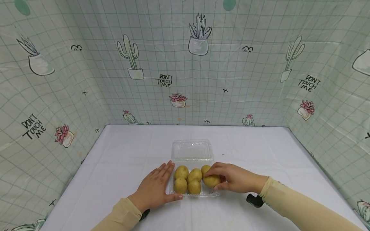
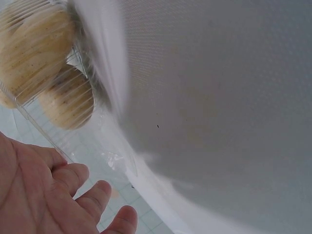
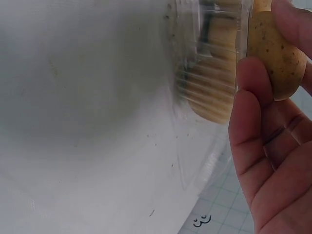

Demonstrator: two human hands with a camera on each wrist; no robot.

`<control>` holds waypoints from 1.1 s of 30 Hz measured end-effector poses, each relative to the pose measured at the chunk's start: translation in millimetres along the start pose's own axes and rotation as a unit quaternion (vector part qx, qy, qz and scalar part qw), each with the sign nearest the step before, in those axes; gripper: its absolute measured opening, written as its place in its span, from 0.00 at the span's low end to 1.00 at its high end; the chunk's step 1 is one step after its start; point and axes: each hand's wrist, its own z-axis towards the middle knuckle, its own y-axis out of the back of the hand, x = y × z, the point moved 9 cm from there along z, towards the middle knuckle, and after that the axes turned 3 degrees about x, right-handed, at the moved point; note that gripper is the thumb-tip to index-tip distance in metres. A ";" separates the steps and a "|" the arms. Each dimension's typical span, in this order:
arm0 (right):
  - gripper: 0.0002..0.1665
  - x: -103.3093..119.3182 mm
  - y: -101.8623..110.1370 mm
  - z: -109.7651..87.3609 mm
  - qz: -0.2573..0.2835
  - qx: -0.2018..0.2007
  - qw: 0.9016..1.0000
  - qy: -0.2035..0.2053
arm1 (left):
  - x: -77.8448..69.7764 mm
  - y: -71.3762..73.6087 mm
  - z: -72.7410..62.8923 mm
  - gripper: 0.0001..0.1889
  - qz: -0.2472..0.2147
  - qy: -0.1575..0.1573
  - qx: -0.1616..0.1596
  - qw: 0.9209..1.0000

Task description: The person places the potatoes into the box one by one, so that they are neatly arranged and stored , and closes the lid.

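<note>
A clear plastic clamshell box (image 1: 208, 194) lies on the table with its lid (image 1: 192, 150) folded back, away from me. Several yellow potatoes (image 1: 194, 187) sit in its base in two rows. My right hand (image 1: 231, 177) pinches one potato (image 1: 212, 181) between thumb and fingers at the box's right end; in the right wrist view this potato (image 3: 275, 56) shows above the box's rim. My left hand (image 1: 154, 184) lies along the box's left side, fingers straight and thumb stretched toward the front edge. Through the ribbed wall, the left wrist view shows potatoes (image 2: 68, 97) inside.
A white cloth covers the table (image 1: 130, 144). Behind it and at both sides hangs a grid-patterned curtain (image 1: 162, 57) printed with potted plants. Dark wrist-camera mounts (image 1: 255, 200) sit under both wrists.
</note>
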 end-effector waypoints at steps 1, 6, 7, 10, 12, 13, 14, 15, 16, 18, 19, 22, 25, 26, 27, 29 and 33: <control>0.29 0.0 -0.7 0.6 0.001 0.003 1.000 -0.002 | 0.0 0.1 0.0 0.59 0.000 0.000 0.000 1.000; 0.29 1.4 -2.2 3.0 0.000 0.013 1.000 -0.010 | -0.1 0.3 0.0 0.59 0.002 0.000 0.003 1.000; 0.29 1.6 -2.3 3.4 -0.002 0.015 1.000 -0.011 | -0.1 0.5 0.1 0.59 0.002 0.000 0.003 1.000; 0.29 2.0 -2.8 4.6 -0.007 0.020 1.000 -0.016 | -0.1 0.8 0.3 0.59 0.001 -0.001 0.002 1.000; 0.29 2.3 -3.3 5.2 -0.012 0.023 1.000 -0.018 | -0.3 1.0 0.2 0.59 0.000 -0.002 0.001 1.000; 0.29 2.5 -3.6 5.5 -0.014 0.024 0.999 -0.018 | -0.3 1.0 0.1 0.59 -0.001 -0.002 0.001 1.000; 0.29 2.8 -3.9 5.9 -0.017 0.024 0.999 -0.016 | -0.4 0.9 0.0 0.59 -0.001 -0.002 0.002 1.000; 0.28 3.1 -4.3 6.2 -0.020 0.024 0.999 -0.015 | -0.5 1.0 0.0 0.59 -0.001 -0.002 0.001 1.000; 0.28 3.4 -4.6 6.4 -0.023 0.024 0.999 -0.013 | -0.5 1.1 -0.1 0.59 -0.001 -0.002 0.001 1.000; 0.28 3.9 -5.5 6.9 -0.027 0.023 0.999 -0.007 | -0.7 1.3 -0.2 0.59 -0.002 -0.003 0.001 1.000; 0.28 4.0 -6.2 7.2 -0.027 0.024 0.999 -0.005 | -0.8 1.3 -0.3 0.59 -0.003 -0.003 0.000 1.000; 0.27 3.1 -8.5 7.1 -0.022 0.027 0.999 -0.004 | -0.9 1.7 -0.5 0.58 -0.005 -0.004 -0.002 1.000; 0.27 2.0 -10.7 7.1 -0.013 0.034 0.999 -0.009 | -0.9 2.3 -0.7 0.58 -0.007 -0.004 -0.005 1.000; 0.27 1.7 -11.2 7.1 -0.011 0.035 0.999 -0.010 | -1.0 2.4 -0.9 0.58 -0.007 -0.005 -0.005 1.000; 0.27 1.6 -11.6 7.3 -0.009 0.037 0.999 -0.011 | -1.1 2.7 -1.1 0.58 -0.007 -0.006 -0.006 1.000; 0.27 1.9 -11.9 7.9 -0.007 0.039 0.999 -0.010 | -1.3 3.1 -1.5 0.59 -0.006 -0.007 -0.009 1.000; 0.26 1.6 -12.8 8.5 0.004 0.045 0.999 -0.011 | -1.5 3.4 -2.3 0.59 -0.005 -0.009 -0.012 1.000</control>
